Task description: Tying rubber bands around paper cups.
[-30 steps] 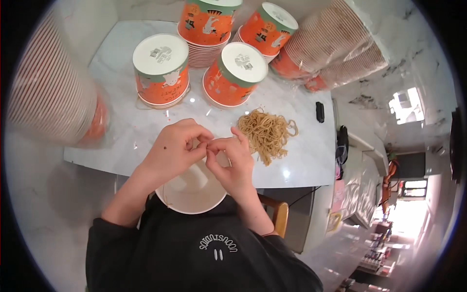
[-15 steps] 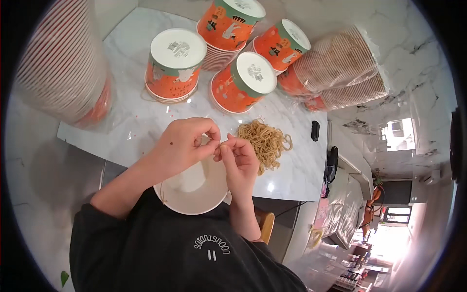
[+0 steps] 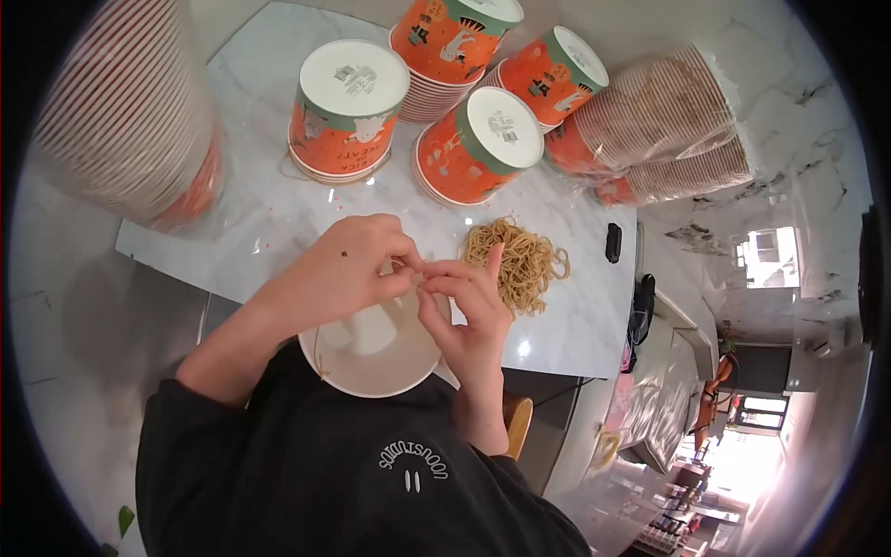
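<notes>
Two hands working over the far side of an open white-lined paper bucket [image 3: 380,357].
The left hand [image 3: 357,265] and right hand [image 3: 471,311] are nearly meeting at the fingertips; whether either is pinching anything cannot be told. The bucket is resting between torso [image 3: 325,464] and table [image 3: 585,320], near piled tan cords [image 3: 522,265].

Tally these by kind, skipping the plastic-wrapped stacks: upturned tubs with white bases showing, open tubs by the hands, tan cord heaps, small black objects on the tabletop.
Upturned tubs: 4
Open tub: 1
Tan cord heap: 1
Small black object: 1
Total: 7
</notes>
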`<state>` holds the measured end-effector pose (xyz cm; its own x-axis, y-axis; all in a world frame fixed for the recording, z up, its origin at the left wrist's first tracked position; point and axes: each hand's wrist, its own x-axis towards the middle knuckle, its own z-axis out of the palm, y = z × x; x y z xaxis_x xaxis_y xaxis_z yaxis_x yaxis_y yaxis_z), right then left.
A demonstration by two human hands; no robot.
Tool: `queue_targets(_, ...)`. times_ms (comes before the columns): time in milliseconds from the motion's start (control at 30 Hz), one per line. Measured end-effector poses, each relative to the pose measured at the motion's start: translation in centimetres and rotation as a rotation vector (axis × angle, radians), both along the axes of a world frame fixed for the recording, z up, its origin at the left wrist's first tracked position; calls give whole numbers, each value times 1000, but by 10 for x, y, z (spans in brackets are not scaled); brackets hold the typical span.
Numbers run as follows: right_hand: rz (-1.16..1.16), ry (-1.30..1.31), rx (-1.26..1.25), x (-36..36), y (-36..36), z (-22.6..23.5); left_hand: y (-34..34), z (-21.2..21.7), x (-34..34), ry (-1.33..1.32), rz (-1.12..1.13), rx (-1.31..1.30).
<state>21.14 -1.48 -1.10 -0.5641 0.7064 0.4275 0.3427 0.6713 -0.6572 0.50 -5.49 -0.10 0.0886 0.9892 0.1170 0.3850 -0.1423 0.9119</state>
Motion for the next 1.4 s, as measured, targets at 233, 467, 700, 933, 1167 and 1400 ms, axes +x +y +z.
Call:
queue_targets(233, 4, 16, -24, -4, -4, 2, 1, 6, -1, -126, -20, -155)
queue_targets(467, 18, 42, -23, -6, -3, 2, 2, -12, 10, -28, 121, 40)
queue_targets(700, -66, 141, -94, -3, 5, -9, -1, -9, 26, 9, 273, 141)
queue_targets(933, -18, 450, -647, 2, 9, -23, 2, -6, 27, -194, 225, 88)
queue_targets(1167, 10, 465, -613, 5, 12, -25, 3, -3, 23, -245, 196, 4)
queue_targets(1400, 30, 609, -843, -2, 9, -20, 3, -4, 22, -246, 190, -38)
